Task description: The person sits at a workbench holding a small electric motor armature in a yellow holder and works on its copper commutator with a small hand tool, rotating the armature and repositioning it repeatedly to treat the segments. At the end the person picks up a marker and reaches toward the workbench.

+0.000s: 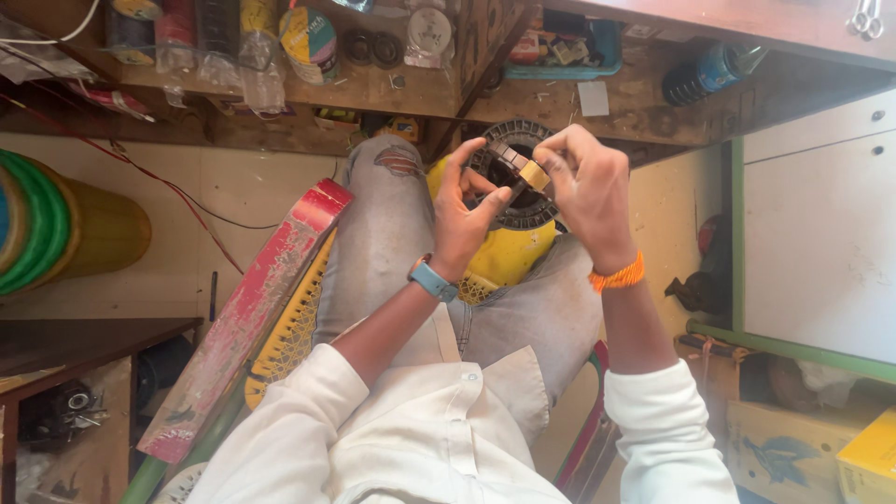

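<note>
My left hand [467, 215] and my right hand [586, 187] meet above my lap, both pinching a small dark part with a yellowish tape-like end [525, 168]. The left thumb and forefinger hold its dark side; the right fingers grip the yellow end. Under the hands, resting on my grey-jeaned knees, lies a yellow fan-like body with a round black grille [523, 210]. A blue watch sits on my left wrist and an orange thread band on my right.
A wooden shelf [392, 89] with tape rolls, bags and small parts runs across the top. A red plank [252, 308] leans at left, beside green and yellow rolls [56, 224]. A white cabinet [821, 233] and cardboard boxes [803, 439] stand at right.
</note>
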